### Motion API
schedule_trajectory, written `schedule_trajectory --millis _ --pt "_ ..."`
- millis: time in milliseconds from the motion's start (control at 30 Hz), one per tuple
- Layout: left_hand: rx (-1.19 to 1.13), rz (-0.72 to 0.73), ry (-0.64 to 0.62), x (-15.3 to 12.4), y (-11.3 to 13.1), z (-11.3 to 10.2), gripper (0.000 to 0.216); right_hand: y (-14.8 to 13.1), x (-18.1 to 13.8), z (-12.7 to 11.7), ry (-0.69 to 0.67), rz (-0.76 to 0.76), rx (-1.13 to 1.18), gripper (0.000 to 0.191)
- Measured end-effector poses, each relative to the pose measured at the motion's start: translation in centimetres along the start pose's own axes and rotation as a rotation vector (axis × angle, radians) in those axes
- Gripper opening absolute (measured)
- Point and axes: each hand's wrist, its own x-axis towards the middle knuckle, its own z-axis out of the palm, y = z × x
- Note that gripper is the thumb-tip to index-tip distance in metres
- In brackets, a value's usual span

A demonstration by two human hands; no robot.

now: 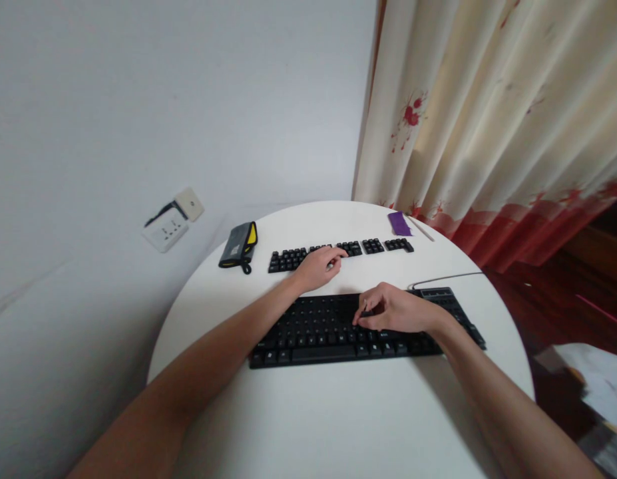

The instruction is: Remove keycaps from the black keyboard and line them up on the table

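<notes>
A black keyboard point(318, 329) lies on a round white table point(338, 412) in front of me. Behind it, loose black keycaps point(288, 259) are laid out in rows. My left hand point(319, 266) reaches over those rows, its fingers curled down onto the keycaps near the middle. My right hand point(395, 309) rests on the keyboard's right half, fingers pinched together over a small dark piece that looks like a keycap.
A grey and yellow pouch point(239, 245) lies at the table's back left. A purple cloth point(399, 223) and a thin stick point(420, 229) lie at the back right. The keyboard cable point(445, 278) runs right. Curtain point(488, 120) hangs close behind; a wall socket point(166, 229) is left.
</notes>
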Motion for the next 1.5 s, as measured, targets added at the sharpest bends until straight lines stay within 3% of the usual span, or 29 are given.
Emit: schedule_trajectory --millis 367,600,667,800,900,1033,1167,1500 --pt "-0.003 -0.002 -0.035 0.1 0.3 -0.2 0.026 1.0 1.0 0.7 0.205 0.074 -0.181 0.035" --pt "0.005 0.015 -0.039 0.0 0.4 -0.2 0.026 1.6 1.5 0.7 0.263 0.079 -0.021 0.04" --pt "0.008 0.023 -0.034 0.0 0.5 -0.2 0.025 1.7 1.8 0.4 0.377 0.07 0.015 0.042" --pt "0.022 0.075 -0.024 0.0 0.7 -0.4 0.023 2.5 2.5 0.0 0.734 0.066 0.052 0.043" --pt "0.09 0.173 -0.043 0.1 1.2 -0.7 0.022 3.2 2.9 0.0 0.878 0.081 0.109 0.044" --pt "0.169 0.338 -0.149 0.4 2.6 -1.4 0.026 3.4 3.2 0.5 0.892 0.103 0.239 0.043" --pt "0.168 0.43 -0.22 0.5 3.5 -1.7 0.031 3.1 3.3 1.1 0.887 0.104 0.163 0.041" --pt "0.145 0.446 -0.212 0.4 3.5 -1.3 0.022 3.0 3.3 1.6 0.896 0.09 0.096 0.037"
